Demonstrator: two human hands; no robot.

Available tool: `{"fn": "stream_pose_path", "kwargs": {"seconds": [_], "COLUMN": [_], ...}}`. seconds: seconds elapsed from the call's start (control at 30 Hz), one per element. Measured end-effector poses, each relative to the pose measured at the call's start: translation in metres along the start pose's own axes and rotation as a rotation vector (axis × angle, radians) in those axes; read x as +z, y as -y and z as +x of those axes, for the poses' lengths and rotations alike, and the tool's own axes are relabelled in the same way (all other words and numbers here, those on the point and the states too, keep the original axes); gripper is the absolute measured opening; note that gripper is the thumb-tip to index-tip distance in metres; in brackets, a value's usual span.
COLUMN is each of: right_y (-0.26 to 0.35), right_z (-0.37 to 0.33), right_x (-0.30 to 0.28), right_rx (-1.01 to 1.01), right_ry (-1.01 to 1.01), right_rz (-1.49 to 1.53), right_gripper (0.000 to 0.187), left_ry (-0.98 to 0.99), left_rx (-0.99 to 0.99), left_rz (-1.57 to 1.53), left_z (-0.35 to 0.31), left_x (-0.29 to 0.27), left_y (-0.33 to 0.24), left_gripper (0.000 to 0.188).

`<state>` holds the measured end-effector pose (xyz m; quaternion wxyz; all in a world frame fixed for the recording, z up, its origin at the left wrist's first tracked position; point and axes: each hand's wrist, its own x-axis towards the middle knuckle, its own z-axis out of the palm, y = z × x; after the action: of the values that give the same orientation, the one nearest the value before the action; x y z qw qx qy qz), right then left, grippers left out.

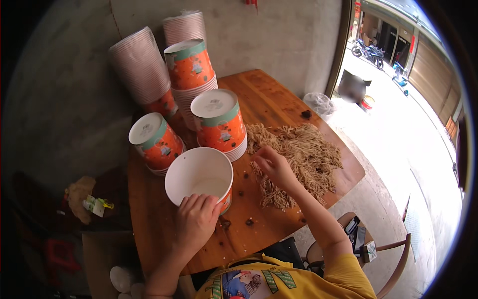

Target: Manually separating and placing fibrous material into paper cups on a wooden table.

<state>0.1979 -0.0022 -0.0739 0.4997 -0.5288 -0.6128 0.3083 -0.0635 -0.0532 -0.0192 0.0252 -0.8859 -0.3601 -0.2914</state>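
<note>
Left hand (195, 219) is gripping the paper bowl's (199, 174) rim, right hand (274, 167) is pinching dry noodles (298, 154), fingertips kinda hidden.

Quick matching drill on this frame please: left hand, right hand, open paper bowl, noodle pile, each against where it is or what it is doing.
Things:
1. left hand
2. right hand
3. open paper bowl
4. noodle pile

States or places:
A. spread loose on the wooden table, right of the cups
B. grips the bowl's near rim
C. upright, empty, white inside
D. pinches strands at the pile's left edge

Pairs: 1-B, 2-D, 3-C, 4-A
</note>
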Motion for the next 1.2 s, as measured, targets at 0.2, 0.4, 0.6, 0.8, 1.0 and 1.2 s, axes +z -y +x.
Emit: {"fn": "stream_pose_path", "kwargs": {"seconds": [0.2,0.4,0.6,0.8,1.0,1.2], "right_y": [0.076,0.097,0.098,0.086,0.081,0.061], "right_z": [-0.047,-0.084,-0.101,-0.103,-0.099,-0.097], "right_x": [0.028,0.058,0.071,0.069,0.054,0.079], "right_rx": [0.03,0.216,0.404,0.428,0.492,0.112], "right_ry": [0.168,0.406,0.481,0.511,0.487,0.055], "right_rz": [0.208,0.627,0.991,0.89,0.579,0.396], "right_gripper": [0.016,0.019,0.027,0.023,0.018,0.009], "left_ry": [0.014,0.019,0.148,0.066,0.013,-0.053], "left_rx": [-0.108,-0.078,-0.21,-0.061,0.075,-0.043], "left_rz": [-0.219,-0.656,-0.81,-0.387,-0.19,-0.167], "left_z": [-0.005,-0.009,-0.045,-0.042,-0.029,-0.001], "left_x": [-0.001,-0.027,-0.033,-0.027,-0.019,-0.023], "left_y": [0.005,-0.006,-0.003,-0.01,0.0,0.01], "left_gripper": [0.021,0.035,0.015,0.017,0.02,0.024]}}
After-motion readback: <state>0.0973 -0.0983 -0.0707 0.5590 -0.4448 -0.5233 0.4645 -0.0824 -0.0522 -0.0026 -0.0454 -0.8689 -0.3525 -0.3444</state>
